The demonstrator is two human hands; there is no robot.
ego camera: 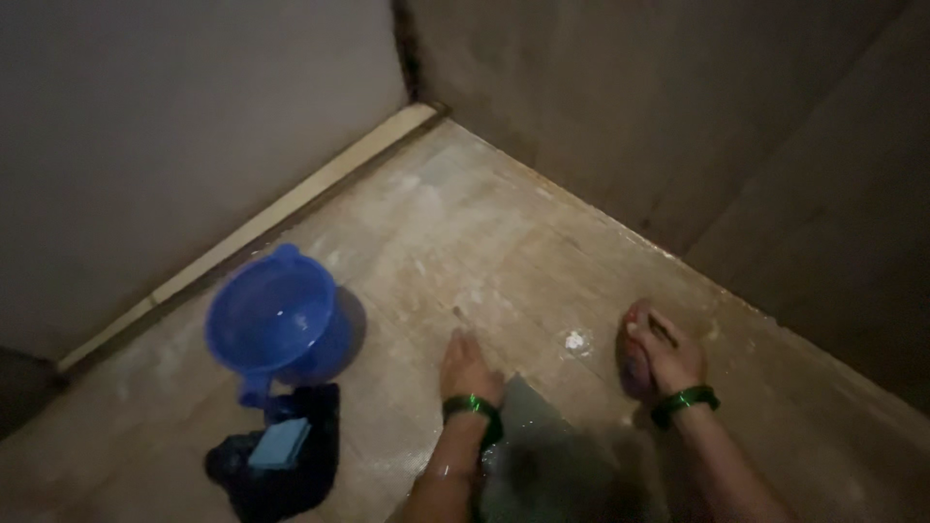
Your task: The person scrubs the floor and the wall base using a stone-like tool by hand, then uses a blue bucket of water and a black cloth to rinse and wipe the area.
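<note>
Head view: the left hand (469,368) lies flat on the wet floor (465,242), fingers stretched out, holding nothing. The right hand (668,356) curls round what looks like a reddish scrubbing pad (635,358), pressed to the floor. A blue jug (276,324) stands near the left wall, beside a dark cloth (281,470).

A blue jug (274,323) and dark cloth (281,475) lie on the wet floor (484,232).
</note>
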